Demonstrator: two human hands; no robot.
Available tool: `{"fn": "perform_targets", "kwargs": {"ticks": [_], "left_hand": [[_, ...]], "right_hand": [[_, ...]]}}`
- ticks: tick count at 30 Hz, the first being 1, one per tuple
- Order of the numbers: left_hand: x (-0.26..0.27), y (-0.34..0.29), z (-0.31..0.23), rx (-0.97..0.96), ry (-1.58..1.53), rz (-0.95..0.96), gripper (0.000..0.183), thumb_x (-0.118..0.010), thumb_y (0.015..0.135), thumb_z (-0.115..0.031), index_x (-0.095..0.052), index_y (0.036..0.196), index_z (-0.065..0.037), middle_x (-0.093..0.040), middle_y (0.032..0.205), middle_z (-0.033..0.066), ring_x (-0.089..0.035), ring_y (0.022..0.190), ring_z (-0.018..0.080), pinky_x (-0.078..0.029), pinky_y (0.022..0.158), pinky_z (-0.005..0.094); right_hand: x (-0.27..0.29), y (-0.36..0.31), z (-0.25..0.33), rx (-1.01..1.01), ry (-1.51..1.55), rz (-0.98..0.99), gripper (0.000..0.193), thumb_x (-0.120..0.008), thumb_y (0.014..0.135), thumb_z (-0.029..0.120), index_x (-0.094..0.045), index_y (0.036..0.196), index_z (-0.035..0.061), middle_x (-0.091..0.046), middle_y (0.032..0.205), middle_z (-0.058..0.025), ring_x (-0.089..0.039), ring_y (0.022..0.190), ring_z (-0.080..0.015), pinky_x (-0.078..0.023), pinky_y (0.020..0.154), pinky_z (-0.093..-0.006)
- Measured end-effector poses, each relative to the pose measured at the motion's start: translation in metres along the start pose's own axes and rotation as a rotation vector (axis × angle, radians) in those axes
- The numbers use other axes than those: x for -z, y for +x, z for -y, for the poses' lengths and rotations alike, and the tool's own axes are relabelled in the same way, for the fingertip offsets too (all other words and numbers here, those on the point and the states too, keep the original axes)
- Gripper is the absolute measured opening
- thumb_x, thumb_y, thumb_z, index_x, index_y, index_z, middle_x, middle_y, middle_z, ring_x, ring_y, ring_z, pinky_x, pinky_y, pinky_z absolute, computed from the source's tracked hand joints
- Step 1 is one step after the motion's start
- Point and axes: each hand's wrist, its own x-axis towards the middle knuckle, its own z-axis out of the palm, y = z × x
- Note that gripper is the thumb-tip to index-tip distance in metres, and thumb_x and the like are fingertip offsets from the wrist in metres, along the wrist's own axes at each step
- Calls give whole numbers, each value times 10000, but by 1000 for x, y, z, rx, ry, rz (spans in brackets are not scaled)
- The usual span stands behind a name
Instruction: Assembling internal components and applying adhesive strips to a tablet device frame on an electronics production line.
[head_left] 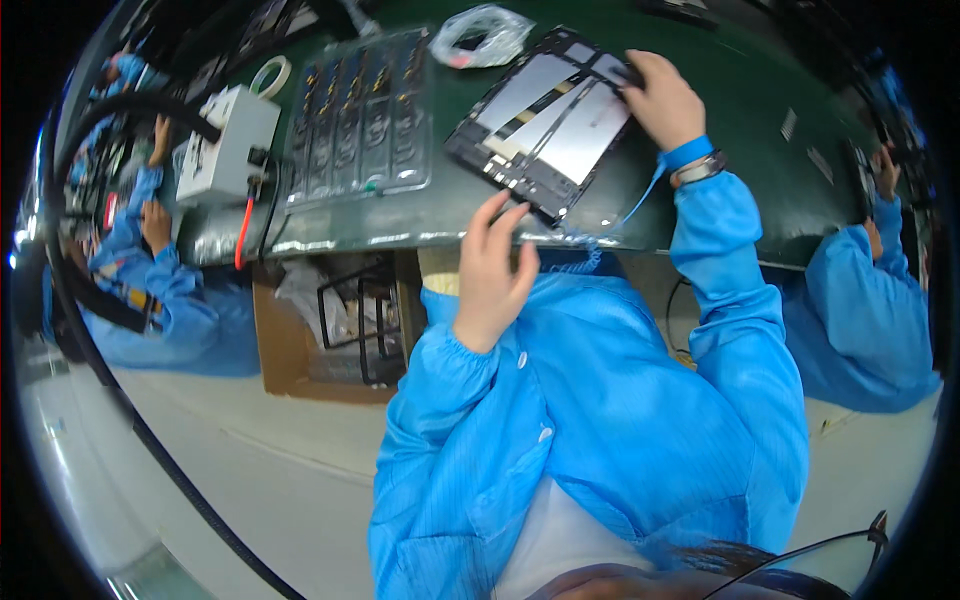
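Observation:
An opened tablet lies tilted on the green bench, its silver inner plate, dark cables and circuit board showing. My right hand grips its far right edge, with fingertips partly hidden. At the near edge, beside the circuit board, my left hand has its fingers apart, index and middle fingertips touching or almost touching the frame. Around my right wrist are a blue wrist strap with a coiled cord and a dark watch-like band.
Left of the tablet sits a clear plastic tray of small parts. Nearby are a crumpled clear bag, a tape roll and a grey box with cables. A cardboard box stands below the bench edge. Co-workers in blue sit on both sides.

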Motion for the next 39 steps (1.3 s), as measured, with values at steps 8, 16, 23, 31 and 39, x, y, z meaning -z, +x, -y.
{"fn": "perform_targets", "kwargs": {"ticks": [8, 16, 23, 31, 39], "left_hand": [[-18, 8, 0, 35, 227, -87, 494, -648, 733, -130, -455, 1181, -55, -354, 1283, 190, -389, 1133, 396, -352, 930, 435], [12, 19, 27, 21, 244, 0, 417, -583, 803, -133, -457, 1193, -60, -336, 1307, 194, -386, 1155, 382, -344, 954, 406], [-1, 23, 25, -1, 523, -104, 365, -601, 788, -101, -512, 1142, -93, -375, 1282, 174, -334, 1204, 389, -319, 969, 441], [-40, -12, -19, -478, -192, 359, 306, -629, 710, -57, -578, 1010, -28, -588, 1013, 120, -566, 945, 291, -435, 855, 393], [-28, -32, -10, -211, -203, 840, 223, -588, 791, -217, -588, 948, -59, -613, 891, 114, -583, 805, 294, -459, 703, 371]], "right_hand": [[24, -6, -31, -191, 24, 328, 411, -522, 836, 396, -618, 876, -1, -614, 777, -202, -599, 741, -354, -475, 659, -382], [76, -78, -1, -186, 312, 422, 200, -606, 772, 178, -609, 876, 7, -580, 650, -167, -559, 557, -293, -424, 523, -317], [145, -108, 43, 2, 608, 536, 185, -606, 748, 127, -628, 908, 36, -535, 580, -84, -516, 498, -221, -394, 481, -305], [156, -119, 6, 52, 1082, -37, 247, -490, 813, 181, -562, 871, -48, -450, 669, -61, -411, 609, -136, -326, 574, -273], [136, -122, -5, -180, 1300, -80, 801, -268, 815, 694, -557, 848, -53, -475, 634, -69, -388, 510, -98, -276, 462, -227]]}}
